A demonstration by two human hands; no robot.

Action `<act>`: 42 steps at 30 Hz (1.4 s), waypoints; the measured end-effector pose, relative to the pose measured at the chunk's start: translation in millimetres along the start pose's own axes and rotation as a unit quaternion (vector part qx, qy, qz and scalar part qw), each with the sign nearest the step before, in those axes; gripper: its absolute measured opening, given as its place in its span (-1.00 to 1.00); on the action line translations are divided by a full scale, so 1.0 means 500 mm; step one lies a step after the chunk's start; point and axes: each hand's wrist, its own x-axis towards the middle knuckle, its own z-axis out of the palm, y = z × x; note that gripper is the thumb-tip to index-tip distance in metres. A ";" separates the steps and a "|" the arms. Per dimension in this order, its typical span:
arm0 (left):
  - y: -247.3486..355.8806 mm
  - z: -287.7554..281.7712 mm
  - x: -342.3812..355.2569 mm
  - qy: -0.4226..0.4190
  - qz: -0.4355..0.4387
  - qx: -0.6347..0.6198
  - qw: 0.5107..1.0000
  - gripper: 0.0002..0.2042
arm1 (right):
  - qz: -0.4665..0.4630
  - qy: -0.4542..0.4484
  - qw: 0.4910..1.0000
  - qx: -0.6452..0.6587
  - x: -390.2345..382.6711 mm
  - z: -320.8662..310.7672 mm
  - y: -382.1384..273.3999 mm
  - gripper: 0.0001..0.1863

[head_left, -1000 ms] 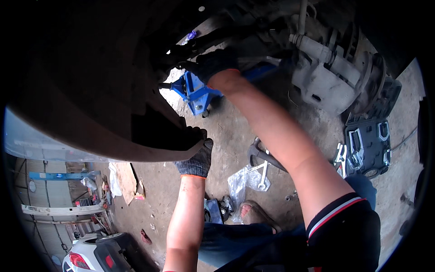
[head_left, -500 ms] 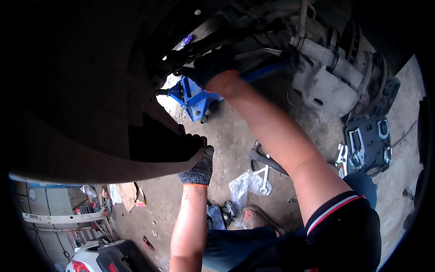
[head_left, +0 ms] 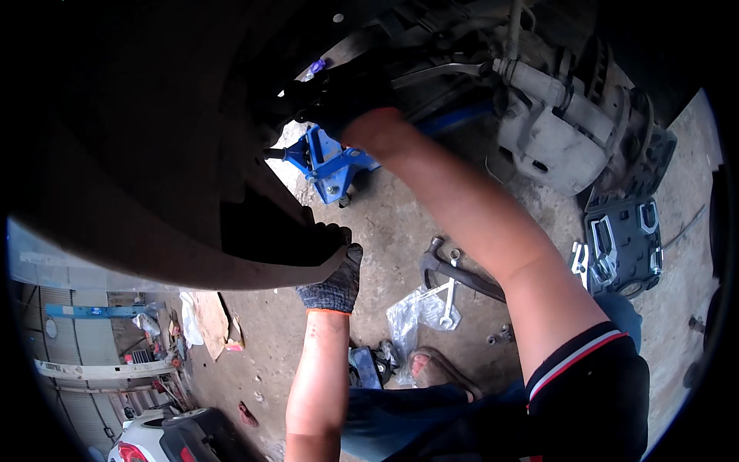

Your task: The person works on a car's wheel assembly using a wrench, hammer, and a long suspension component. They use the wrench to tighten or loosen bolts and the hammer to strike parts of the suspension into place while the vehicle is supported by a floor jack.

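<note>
While the left hand (head_left: 331, 281) holds tight to the edge of the dark curved panel (head_left: 185, 242), the right hand (head_left: 356, 108) is up in the shade, and I can't tell if it is wide or holding something. The panel spreads out to the left hand's left. A blue jack (head_left: 332, 164) shows just below the right hand. Off to the left hand's right, a hammer (head_left: 459, 274) lies on the floor (head_left: 392, 231).

Left grip (head_left: 336, 279) holds the panel edge (head_left: 254, 279); right grip (head_left: 352, 106) is shadowed.
</note>
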 end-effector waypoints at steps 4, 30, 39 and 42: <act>0.018 -0.017 0.010 -0.038 -0.035 -0.042 0.998 -0.60 | -0.008 0.029 1.000 0.008 0.026 0.049 0.019 -0.52; 0.040 -0.018 0.014 -0.050 -0.113 0.028 0.992 -0.72 | 0.185 0.012 0.554 0.811 -0.022 0.268 -0.156 -0.43; 0.038 -0.033 0.003 -0.005 -0.134 -0.020 0.991 -0.71 | 0.330 -0.070 0.453 0.825 -0.036 0.236 -0.187 -0.45; 0.030 -0.010 -0.003 0.000 -0.046 0.080 0.996 -0.67 | 0.268 -0.006 0.752 0.602 -0.044 0.233 -0.133 -0.61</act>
